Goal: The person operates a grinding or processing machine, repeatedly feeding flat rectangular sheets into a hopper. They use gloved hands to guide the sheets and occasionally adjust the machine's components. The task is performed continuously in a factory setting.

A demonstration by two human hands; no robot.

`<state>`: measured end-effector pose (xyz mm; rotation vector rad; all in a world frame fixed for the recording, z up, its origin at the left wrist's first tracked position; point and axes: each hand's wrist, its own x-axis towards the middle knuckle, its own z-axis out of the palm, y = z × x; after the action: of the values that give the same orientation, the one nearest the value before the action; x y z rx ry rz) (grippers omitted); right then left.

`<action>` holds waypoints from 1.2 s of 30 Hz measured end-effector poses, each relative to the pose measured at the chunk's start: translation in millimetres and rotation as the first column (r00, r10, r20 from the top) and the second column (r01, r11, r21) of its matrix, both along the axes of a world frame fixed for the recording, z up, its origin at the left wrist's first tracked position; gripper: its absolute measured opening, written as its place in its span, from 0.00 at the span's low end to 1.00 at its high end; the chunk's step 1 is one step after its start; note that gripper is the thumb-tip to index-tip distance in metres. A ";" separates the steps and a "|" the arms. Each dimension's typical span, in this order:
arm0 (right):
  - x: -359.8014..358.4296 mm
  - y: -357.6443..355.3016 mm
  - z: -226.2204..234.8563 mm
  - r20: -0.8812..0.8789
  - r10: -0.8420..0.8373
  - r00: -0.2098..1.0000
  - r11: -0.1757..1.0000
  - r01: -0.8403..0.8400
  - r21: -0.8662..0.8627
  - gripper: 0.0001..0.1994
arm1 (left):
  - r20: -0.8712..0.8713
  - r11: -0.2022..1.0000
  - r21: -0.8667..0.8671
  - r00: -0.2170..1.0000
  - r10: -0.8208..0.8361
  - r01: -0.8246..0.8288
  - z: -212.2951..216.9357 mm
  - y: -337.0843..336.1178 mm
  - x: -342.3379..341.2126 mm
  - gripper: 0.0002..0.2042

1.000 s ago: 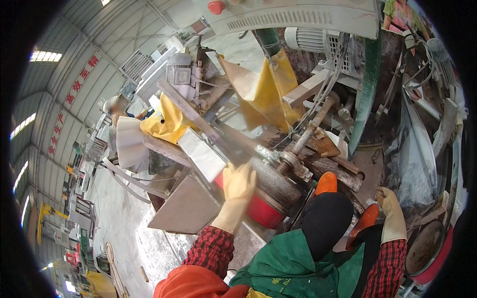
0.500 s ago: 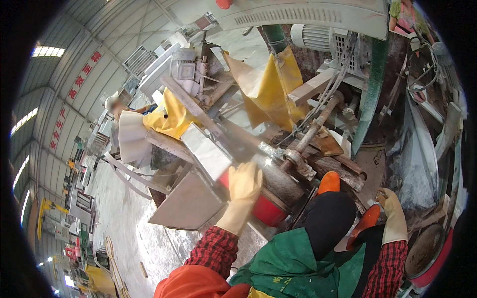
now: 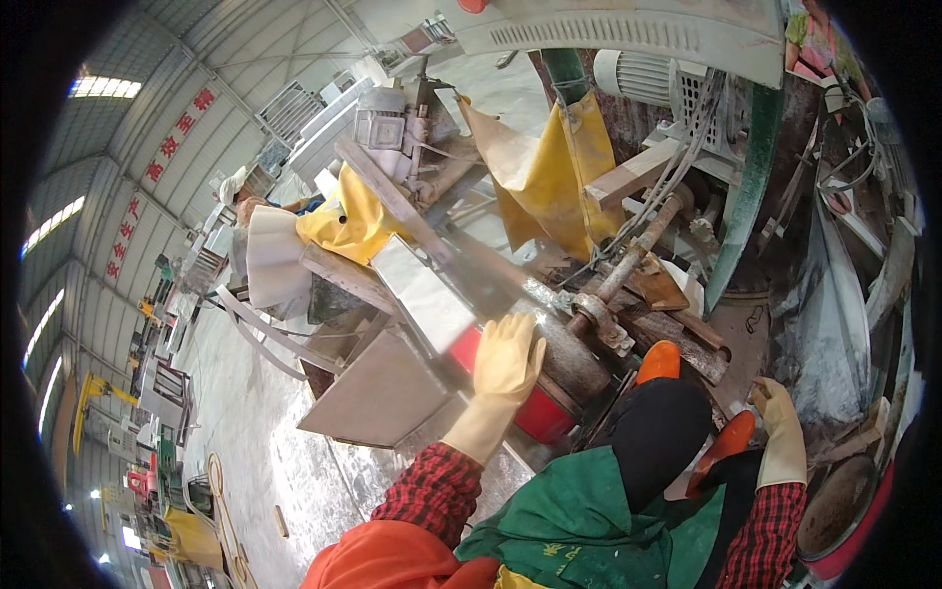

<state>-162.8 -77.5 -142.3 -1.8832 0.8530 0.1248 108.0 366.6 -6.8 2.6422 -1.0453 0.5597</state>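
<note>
The red tub [image 3: 546, 416] sits by the grey drum [image 3: 577, 361], perhaps as a catch basin. Over it, the left hand [image 3: 505, 361] extends its fingers, gripping nothing visible, perhaps for balance. The right hand [image 3: 777, 412] curls near an orange shoe [image 3: 728, 444]; its hold I cannot tell.

Left hand [image 3: 505, 365], gloved in cream: back uppermost, fingers extended and directed away from the body; left forearm [image 3: 430, 494] sloping forward and rightward, sleeved in red-and-black check. Right hand [image 3: 781, 420], likewise gloved: held out to the side, fingers bent inward; right forearm [image 3: 767, 535] nearly upright. The 2 hands are well apart.
</note>
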 end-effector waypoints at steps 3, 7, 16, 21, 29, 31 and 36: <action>-8.8 -17.5 -24.2 0.061 0.013 0.998 1.000 -0.013 -0.003 0.22 | -0.020 1.000 -0.016 1.000 0.002 -0.002 3.7 -8.3 -4.1 0.18; -10.1 -18.9 -33.3 0.091 -0.005 0.996 0.999 0.002 0.037 0.22 | -0.016 0.998 -0.054 1.000 -0.010 0.009 3.1 -9.5 -7.8 0.16; -11.2 -16.4 -35.7 0.220 -0.032 0.975 0.998 0.021 0.052 0.20 | 0.011 1.000 -0.028 1.000 0.011 -0.011 0.0 -13.3 -16.9 0.18; -10.9 -13.0 -27.1 0.204 -0.024 0.979 1.000 0.023 0.005 0.21 | 0.003 1.000 -0.027 1.000 0.005 -0.005 0.6 -13.6 -21.5 0.18; -12.0 -13.5 -26.6 0.217 -0.027 0.976 0.999 0.020 0.031 0.19 | 0.026 1.000 -0.010 1.000 0.006 -0.006 -0.2 -19.3 -29.1 0.18; -11.5 -13.6 -25.1 0.202 0.000 0.979 1.000 0.000 -0.004 0.19 | 0.042 1.000 0.007 0.999 0.018 -0.018 -1.2 -19.1 -30.3 0.19; -14.8 -18.5 -27.2 0.174 0.045 0.984 0.997 -0.033 -0.072 0.19 | 0.078 0.998 0.039 0.996 0.038 -0.041 -9.2 -20.3 -32.5 0.20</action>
<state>-177.6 -95.9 -169.5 -1.9436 0.7077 -0.0466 75.5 346.3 -16.1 2.7015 -1.0382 0.6613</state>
